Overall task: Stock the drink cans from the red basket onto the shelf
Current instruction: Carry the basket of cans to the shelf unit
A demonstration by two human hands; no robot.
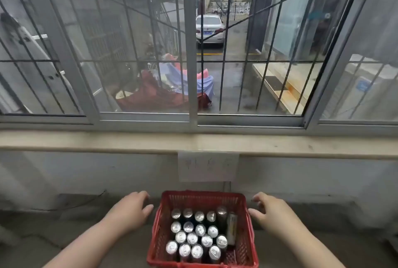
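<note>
A red plastic basket (pixel 247 235) sits low in the middle of the head view, on a grey floor. Several drink cans (pixel 195 237) stand upright inside it in rows, silver tops up; one can (pixel 232 228) lies tilted along the basket's right wall. My left hand (pixel 131 211) hovers just left of the basket's rim, fingers spread, holding nothing. My right hand (pixel 269 214) is just right of the rim, fingers also apart and empty. Neither hand clearly touches the basket. No shelf is in view.
A stone windowsill (pixel 107 140) runs across the wall ahead, under a barred sliding window (pixel 191 52). A white paper label (pixel 207 166) hangs below the sill. Grey concrete floor (pixel 64 235) lies on both sides of the basket.
</note>
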